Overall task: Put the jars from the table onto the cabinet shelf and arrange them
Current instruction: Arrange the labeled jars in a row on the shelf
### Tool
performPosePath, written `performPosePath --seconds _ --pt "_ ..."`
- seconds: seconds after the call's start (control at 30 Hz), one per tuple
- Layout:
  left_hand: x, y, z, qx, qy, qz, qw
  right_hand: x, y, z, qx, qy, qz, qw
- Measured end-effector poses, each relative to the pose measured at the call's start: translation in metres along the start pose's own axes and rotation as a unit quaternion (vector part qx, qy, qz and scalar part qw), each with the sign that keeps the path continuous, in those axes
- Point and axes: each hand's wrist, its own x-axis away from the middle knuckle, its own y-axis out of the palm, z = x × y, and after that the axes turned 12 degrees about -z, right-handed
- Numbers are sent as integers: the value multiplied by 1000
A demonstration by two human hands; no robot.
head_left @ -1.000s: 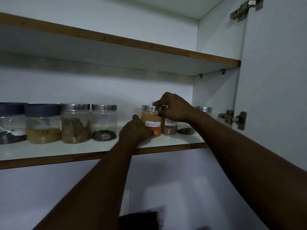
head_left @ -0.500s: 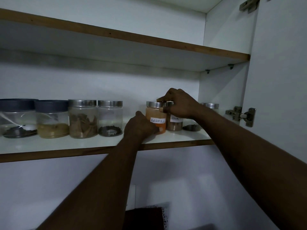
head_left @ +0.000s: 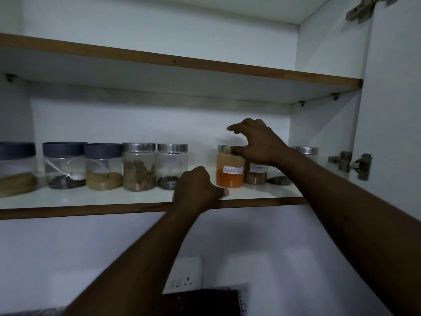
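An orange chilli jar (head_left: 230,176) with a steel lid and a white label stands on the lower cabinet shelf (head_left: 91,207). Touching its right side is a labelled brown spice jar (head_left: 256,177), then a third jar (head_left: 306,151) mostly hidden behind my right arm. My right hand (head_left: 257,142) hovers just above the two lids, fingers loosely spread, thumb close to the orange jar's lid. My left hand (head_left: 198,188) rests on the shelf's front edge, fingers curled, a little left of the orange jar and holding nothing.
Several more jars line the shelf to the left, two steel-lidded (head_left: 139,167) and some dark-lidded (head_left: 103,166). An upper shelf (head_left: 182,62) sits above. The open door with its hinge (head_left: 350,165) is at right. A wall socket (head_left: 184,279) is below.
My right hand has lifted off the jar lids and opened. My left hand has let go of the orange jar and drawn back to the shelf edge.
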Motion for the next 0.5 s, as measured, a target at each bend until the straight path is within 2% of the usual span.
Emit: performPosePath --seconds 0.1,0.3,0.4,0.5 --pt "17 -26 -27 2 -18 42 999 -11 7 -32 -31 -43 12 999" --pt "19 -66 -70 -44 -76 78 993 -43 29 -102 -36 -108 -61 992" --pt "13 -64 -73 -42 -80 64 994 -52 40 -118 -45 -100 -110 988" --pt "9 -57 -72 -53 -76 56 994 -53 38 -117 -19 -83 -86 993"
